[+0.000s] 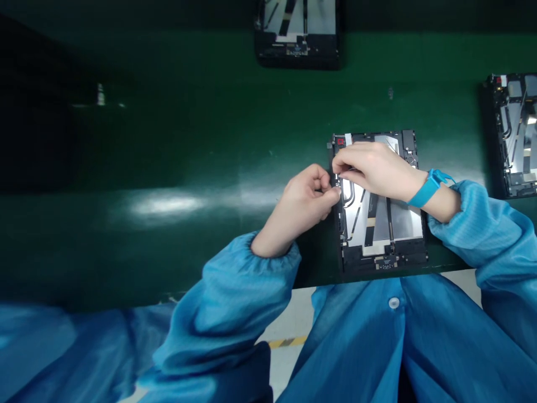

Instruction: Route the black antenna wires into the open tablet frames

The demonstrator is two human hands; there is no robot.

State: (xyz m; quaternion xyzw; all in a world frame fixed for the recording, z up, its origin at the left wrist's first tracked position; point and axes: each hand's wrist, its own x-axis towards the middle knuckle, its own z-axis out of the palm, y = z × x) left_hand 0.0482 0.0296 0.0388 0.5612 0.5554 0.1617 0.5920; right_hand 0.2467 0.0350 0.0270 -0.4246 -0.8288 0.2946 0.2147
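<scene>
An opened tablet (380,224) with a black frame, silver plates and black cables lies on the green belt (168,168) in front of me. My left hand (304,204) is curled at the tablet's left edge, its fingertips pinched against the frame. My right hand (373,168) reaches across the upper left part of the tablet, fingers pressed together on a small piece there. What the fingers grip is too small to name. A blue band (428,187) sits on my right wrist, and both arms wear blue sleeves.
Another opened tablet (298,33) lies further up the belt at the top. A third opened tablet (514,134) lies at the right edge. Below the belt's near edge I see a pale floor with a yellow stripe (289,341).
</scene>
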